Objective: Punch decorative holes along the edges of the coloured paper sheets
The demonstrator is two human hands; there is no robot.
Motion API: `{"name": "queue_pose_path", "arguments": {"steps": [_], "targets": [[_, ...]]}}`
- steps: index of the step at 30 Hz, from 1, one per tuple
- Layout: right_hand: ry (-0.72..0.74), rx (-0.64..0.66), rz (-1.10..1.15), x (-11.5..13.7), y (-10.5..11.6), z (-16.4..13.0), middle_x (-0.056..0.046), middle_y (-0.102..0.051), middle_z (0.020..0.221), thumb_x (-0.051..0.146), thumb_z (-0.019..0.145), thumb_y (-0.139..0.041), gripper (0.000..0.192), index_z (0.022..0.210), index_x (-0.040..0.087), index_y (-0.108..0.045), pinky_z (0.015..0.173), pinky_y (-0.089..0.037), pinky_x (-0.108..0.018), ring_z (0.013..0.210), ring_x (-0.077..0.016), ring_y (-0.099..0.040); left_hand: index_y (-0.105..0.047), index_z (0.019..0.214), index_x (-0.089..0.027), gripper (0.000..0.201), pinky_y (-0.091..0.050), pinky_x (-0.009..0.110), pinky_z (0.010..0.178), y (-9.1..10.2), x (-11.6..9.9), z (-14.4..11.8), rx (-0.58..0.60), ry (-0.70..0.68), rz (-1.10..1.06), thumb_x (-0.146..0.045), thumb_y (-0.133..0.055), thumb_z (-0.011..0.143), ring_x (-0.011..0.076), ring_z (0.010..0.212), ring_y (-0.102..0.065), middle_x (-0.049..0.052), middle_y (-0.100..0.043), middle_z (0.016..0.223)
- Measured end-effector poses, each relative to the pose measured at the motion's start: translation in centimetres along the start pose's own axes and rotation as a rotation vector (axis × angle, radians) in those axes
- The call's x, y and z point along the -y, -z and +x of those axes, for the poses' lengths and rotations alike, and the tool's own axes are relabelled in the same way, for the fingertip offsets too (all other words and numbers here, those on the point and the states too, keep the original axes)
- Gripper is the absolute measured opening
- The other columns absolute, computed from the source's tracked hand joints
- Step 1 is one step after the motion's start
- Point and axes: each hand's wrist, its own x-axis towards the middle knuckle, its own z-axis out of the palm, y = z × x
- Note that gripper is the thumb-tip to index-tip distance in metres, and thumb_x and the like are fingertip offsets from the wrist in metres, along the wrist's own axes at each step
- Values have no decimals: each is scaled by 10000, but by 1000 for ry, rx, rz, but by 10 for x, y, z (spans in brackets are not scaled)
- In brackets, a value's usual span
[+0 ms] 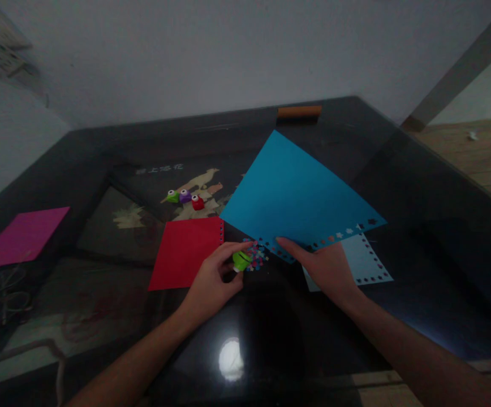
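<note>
On a dark glass-topped table (101, 316) in dim light, my left hand (214, 277) pinches a small green paper punch (241, 260) between thumb and fingertips, just at the near corner of a large blue sheet (292, 192). My right hand (326, 265) grips that blue sheet by its lower edge, thumb on top and fingers curled beneath, and the sheet tilts up and away from me — its near edge is lined with a row of small punched holes. Between my two hands, right beside the punch, lies a scatter of tiny coloured paper bits (259, 257) on the glass.

Under the blue sheet and partly covered by it, a paler blue sheet (366, 263) lies flat, also with holes along two of its edges. A red sheet (184, 249) lies flat just left of my left hand, its right edge punched as well (only a short run of holes shows). Beyond it stand three more small punches in a close row — one green (172, 196), one purple (185, 195), one red (197, 202) — well apart from my hands. A magenta sheet (22, 236) lies at the far left of the table, and an orange-brown bar (298, 111) rests at the far edge by the wall (211, 51). A lamp's reflection (231, 359) glares on the glass near me.
</note>
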Motion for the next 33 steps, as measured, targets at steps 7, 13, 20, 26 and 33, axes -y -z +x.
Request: {"name": "queue_pose_path", "arguments": {"steps": [7, 13, 20, 26, 33], "targets": [[-4, 39, 14, 2, 1, 0, -87, -722, 848, 450, 703, -645, 341, 935, 205, -694, 879, -474, -485, 961, -301, -637, -617, 1090, -213, 544, -469, 356, 894, 4, -1, 2, -46, -141, 311, 48, -445, 644, 179, 1024, -565, 55, -601, 1084], [-2, 37, 2, 2, 2, 0, -71, -724, 807, 420, 706, -650, 273, 885, 222, -704, 905, -457, -489, 931, -286, -648, -609, 1045, -197, 561, -445, 361, 914, 4, 3, 3, -37, -176, 411, 84, -400, 607, 179, 1036, -549, 56, -592, 1076], [-6, 36, 13, 4, 1, 0, -77, -723, 824, 413, 703, -654, 300, 918, 210, -701, 897, -461, -484, 959, -290, -637, -551, 1038, -182, 400, -427, 380, 918, 2, 0, 2, -63, -161, 398, 2, -494, 688, 201, 1035, -522, 73, -560, 1072], [3, 45, 15, 5, 1, 0, -70, -722, 837, 415, 711, -646, 288, 918, 221, -700, 902, -458, -489, 969, -289, -634, -553, 1082, -196, 251, -426, 379, 908, 3, 3, 4, -61, -158, 391, -135, -459, 857, 195, 1033, -523, 81, -568, 1075], [27, 43, 26, 3, 2, 1, -84, -719, 865, 426, 731, -626, 321, 950, 201, -691, 949, -422, -506, 1033, -293, -605, -587, 1127, -226, 306, -436, 361, 917, 6, 3, 5, -112, -189, 415, -148, -490, 847, 189, 1036, -528, 71, -543, 1075]]}}
